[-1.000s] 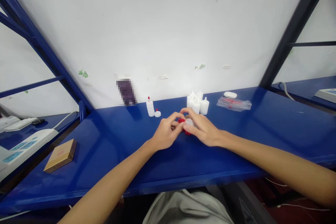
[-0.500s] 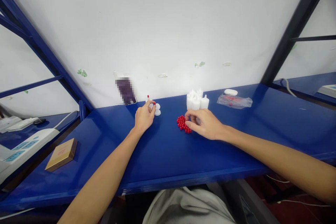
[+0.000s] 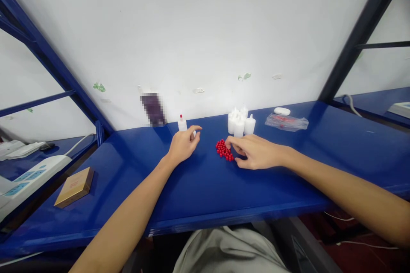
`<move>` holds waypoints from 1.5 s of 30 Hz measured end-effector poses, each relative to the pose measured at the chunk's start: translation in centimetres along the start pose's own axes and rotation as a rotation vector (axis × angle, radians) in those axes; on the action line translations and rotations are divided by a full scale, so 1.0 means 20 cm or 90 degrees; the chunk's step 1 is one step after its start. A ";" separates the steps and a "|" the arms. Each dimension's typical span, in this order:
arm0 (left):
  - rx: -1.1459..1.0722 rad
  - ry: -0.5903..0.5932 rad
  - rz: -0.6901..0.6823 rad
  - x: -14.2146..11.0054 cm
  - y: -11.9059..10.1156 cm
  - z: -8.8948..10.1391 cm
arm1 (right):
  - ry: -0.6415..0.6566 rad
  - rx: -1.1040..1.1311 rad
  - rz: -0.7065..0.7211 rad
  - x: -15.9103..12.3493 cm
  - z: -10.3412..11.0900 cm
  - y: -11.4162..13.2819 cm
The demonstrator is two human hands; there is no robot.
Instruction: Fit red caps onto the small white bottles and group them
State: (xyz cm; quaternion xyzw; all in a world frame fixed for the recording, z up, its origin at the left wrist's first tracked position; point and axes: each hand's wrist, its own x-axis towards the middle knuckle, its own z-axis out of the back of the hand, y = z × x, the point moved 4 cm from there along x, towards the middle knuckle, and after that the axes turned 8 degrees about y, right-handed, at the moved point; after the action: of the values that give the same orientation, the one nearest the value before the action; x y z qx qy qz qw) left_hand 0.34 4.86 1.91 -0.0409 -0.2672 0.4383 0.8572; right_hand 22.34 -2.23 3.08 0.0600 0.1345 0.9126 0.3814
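My left hand (image 3: 183,145) rests low over the blue shelf (image 3: 205,183), its forefinger stretched out and nothing in it. Just behind it stands a small white bottle with a red tip (image 3: 182,124). My right hand (image 3: 256,152) lies to the right of a pile of small red caps (image 3: 224,150). Its fingers are curled, and their tips touch the pile's right edge. What they pinch is hidden. A cluster of uncapped white bottles (image 3: 238,123) stands just behind the pile.
A clear plastic bag with red bits (image 3: 287,123) and a small white case (image 3: 282,111) lie at the back right. A tan flat box (image 3: 74,187) sits at the front left, and a white power strip (image 3: 22,182) lies on the shelf beyond it. The white wall is close behind.
My hands parted from the pile. The left went to the bottle at the back, left a small white piece beside it and now draws back. The right stayed at the red caps.
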 end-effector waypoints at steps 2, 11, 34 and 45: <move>-0.003 0.047 -0.082 -0.01 -0.06 -0.02 | 0.018 -0.005 0.022 0.00 -0.01 0.00; -0.013 0.060 -0.246 -0.09 -0.27 -0.03 | 0.017 0.003 0.047 0.01 -0.02 -0.01; -0.024 -0.169 -0.391 -0.13 -0.40 0.00 | -0.067 0.936 0.042 0.09 -0.08 0.00; 0.054 -0.266 -0.403 -0.14 -0.41 0.06 | -0.122 0.867 0.040 0.07 -0.07 0.02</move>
State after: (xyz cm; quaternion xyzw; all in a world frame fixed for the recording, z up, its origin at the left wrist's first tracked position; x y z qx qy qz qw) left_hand 4.35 -2.55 4.26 0.1693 -0.4170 0.1613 0.8783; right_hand 20.81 -1.68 1.92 0.3707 0.6417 0.6260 0.2427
